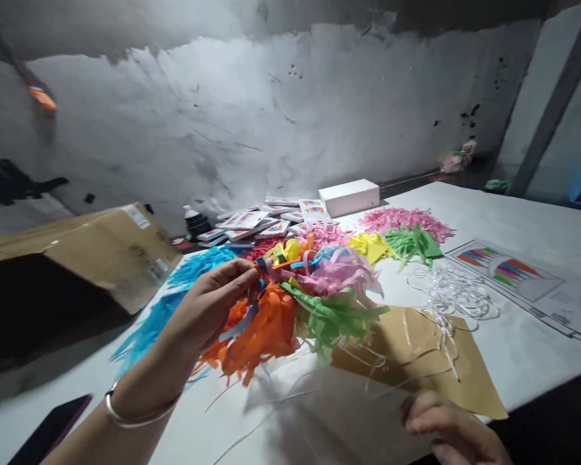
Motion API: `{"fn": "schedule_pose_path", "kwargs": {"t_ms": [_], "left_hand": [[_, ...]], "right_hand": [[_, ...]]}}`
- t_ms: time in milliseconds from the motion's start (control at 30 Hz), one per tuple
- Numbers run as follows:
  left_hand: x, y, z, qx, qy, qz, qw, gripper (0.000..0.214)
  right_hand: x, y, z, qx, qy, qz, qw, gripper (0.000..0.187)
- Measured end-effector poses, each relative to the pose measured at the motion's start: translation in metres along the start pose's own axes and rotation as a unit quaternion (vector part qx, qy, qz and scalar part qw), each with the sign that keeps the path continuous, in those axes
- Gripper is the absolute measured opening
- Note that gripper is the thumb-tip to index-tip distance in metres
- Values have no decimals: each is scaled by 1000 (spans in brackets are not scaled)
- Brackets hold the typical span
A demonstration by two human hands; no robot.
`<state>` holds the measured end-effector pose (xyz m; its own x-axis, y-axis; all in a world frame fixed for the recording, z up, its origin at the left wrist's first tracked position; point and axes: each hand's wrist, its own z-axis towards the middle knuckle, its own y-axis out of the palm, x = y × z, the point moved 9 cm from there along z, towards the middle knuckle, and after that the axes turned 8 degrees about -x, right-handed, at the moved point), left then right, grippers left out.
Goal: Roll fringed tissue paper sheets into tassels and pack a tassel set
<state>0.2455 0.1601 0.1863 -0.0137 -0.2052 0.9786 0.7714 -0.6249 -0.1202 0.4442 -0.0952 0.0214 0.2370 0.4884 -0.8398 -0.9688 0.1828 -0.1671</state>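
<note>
At the centre of the frame, here's the bunch of paper tassels point(319, 290), orange, green and pink, its fringes hanging over the table point(503, 216). The left hand point(217, 294) has it, thumb and fingers pinching the bunch's left end, so the colours spread away to the right of the fingertips. Over to the right hand point(452, 429), at the lower right, well apart from the bunch: fingers half curled, blurred, and one cannot tell whether they grip anything.

Between that hand and the bunch lies a brown sheet point(469, 381), with white string point(452, 290) looping across it and beyond. Right of the string, a printed sheet point(527, 278) lies flat. Behind the bunch, yellow fringe point(370, 247), green fringe point(407, 244) and pink fringe point(407, 221); blue fringe point(148, 329) sprawls behind the left wrist. Further back, stacked packets point(244, 221) sit near a white box point(351, 197). Out left, a cardboard box point(111, 252); at the lower-left corner, a phone point(51, 433).
</note>
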Motion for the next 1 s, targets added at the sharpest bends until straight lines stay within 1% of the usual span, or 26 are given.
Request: {"fn": "schedule_pose_path", "kwargs": {"t_ms": [33, 100, 200, 267, 367, 433, 467, 533, 633, 700, 767, 833, 900, 933, 1000], "left_hand": [[1, -11, -9, 14, -7, -7, 1000, 37], [2, -29, -26, 32, -18, -16, 999, 36], [0, -47, -50, 45, -25, -33, 998, 38], [-2, -56, -64, 52, -17, -41, 998, 37], [-5, -68, -82, 57, -1, -39, 998, 35], [-9, -74, -93, 57, 1, -41, 998, 34], [-11, -76, -97, 56, -1, -44, 997, 35], [-16, -80, -106, 52, -8, -46, 998, 36], [-23, -84, -116, 50, -16, -28, 998, 37], [-25, -91, -121, 61, -10, 10, 998, 37], [-28, -101, -125, 78, 0, 64, 995, 38], [-33, -112, -128, 93, 9, 119, 988, 38], [-40, -121, -131, 103, 17, 169, 980, 34], [-43, -122, -133, 103, 22, 200, 974, 29], [-50, -118, -138, 89, 32, 265, 960, 20]], "right_hand": [[-6, 2, 6, 9, -9, -29, 999, 20], [-20, 16, 19, 14, -35, -74, 997, 19], [-35, 46, 39, 10, -72, -126, 989, 28], [-40, 64, 53, 11, -83, -158, 984, 32], [-32, 79, 75, 50, -62, -179, 981, 27], [-15, 86, 90, 73, -10, -162, 984, 26], [-5, 92, 97, 73, 19, -150, 986, 28], [12, 107, 111, 48, 61, -128, 989, 33], [25, 137, 123, -21, 86, -95, 992, 32], [27, 153, 123, -77, 99, -62, 990, 25], [26, 161, 115, -130, 105, -28, 986, 24], [22, 156, 99, -181, 110, 7, 977, 31], [21, 135, 81, -193, 126, 39, 972, 40], [24, 115, 73, -159, 148, 55, 975, 43], [28, 65, 61, -47, 165, 38, 984, 42]]}}
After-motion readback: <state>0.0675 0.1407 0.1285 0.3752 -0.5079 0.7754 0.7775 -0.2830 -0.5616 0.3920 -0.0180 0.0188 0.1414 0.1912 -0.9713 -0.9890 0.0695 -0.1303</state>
